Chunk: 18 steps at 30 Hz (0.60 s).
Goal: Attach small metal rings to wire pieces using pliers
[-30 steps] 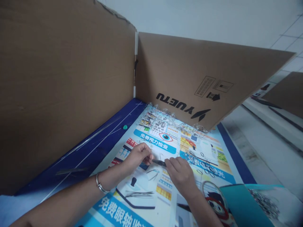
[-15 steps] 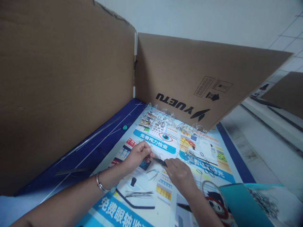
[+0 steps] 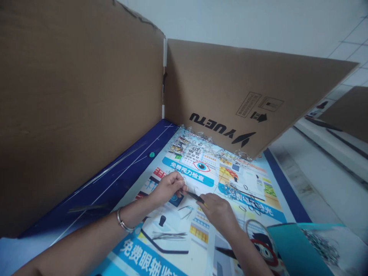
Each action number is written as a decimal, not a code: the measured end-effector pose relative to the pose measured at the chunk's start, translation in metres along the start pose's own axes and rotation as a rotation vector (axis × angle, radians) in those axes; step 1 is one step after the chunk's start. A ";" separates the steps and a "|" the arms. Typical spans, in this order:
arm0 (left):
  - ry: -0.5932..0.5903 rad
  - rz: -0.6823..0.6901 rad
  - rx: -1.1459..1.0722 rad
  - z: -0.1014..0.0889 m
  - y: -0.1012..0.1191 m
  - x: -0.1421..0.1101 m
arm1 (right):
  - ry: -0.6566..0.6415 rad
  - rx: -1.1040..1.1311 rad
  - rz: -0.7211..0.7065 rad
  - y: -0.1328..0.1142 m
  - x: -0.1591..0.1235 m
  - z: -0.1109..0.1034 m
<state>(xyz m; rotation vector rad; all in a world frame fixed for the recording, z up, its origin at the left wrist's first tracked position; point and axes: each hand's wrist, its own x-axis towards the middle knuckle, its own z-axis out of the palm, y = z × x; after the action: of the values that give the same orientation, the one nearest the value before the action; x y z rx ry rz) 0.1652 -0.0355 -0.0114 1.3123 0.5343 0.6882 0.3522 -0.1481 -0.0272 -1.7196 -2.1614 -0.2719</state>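
My left hand [image 3: 169, 188] is closed in a pinch over the printed sheet, on what looks like a piece of thin wire, mostly hidden by the fingers. Dark narrow-nosed pliers [image 3: 196, 197] are gripped in my right hand [image 3: 220, 214], their tip at my left fingertips. A small curved wire [image 3: 196, 190] lies just beyond the pliers. Below the hands are some bent wires [image 3: 185, 211] and a bunch of straight dark wires [image 3: 169, 235]. To the right of my right hand lie several wire loops [image 3: 254, 207].
Cardboard panels stand at the left [image 3: 86, 107] and back [image 3: 224, 88]. Shaped wire pieces [image 3: 201, 140] line the back panel's foot. Long wires [image 3: 109, 168] and a green lump [image 3: 151, 155] lie on the blue border. At front right is a teal box [image 3: 299, 245] with wire pieces [image 3: 322, 245].
The pliers have tilted slightly, their tip now a little higher and their handle end lower. My right hand has shifted slightly with them; my left hand keeps its pinch in nearly the same place.
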 end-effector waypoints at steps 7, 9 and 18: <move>0.060 -0.146 -0.017 0.001 -0.008 0.001 | 0.162 -0.085 0.051 -0.008 0.008 -0.009; 0.084 -0.182 -0.045 0.003 -0.008 0.000 | 0.212 -0.147 0.037 -0.012 0.008 -0.011; 0.183 -0.321 -0.212 0.016 0.009 -0.009 | 0.273 -0.424 -0.247 -0.024 0.003 -0.017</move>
<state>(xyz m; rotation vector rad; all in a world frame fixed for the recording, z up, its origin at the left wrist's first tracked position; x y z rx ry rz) 0.1685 -0.0516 0.0007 0.9431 0.7795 0.5821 0.3310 -0.1573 -0.0088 -1.4945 -2.2124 -1.0326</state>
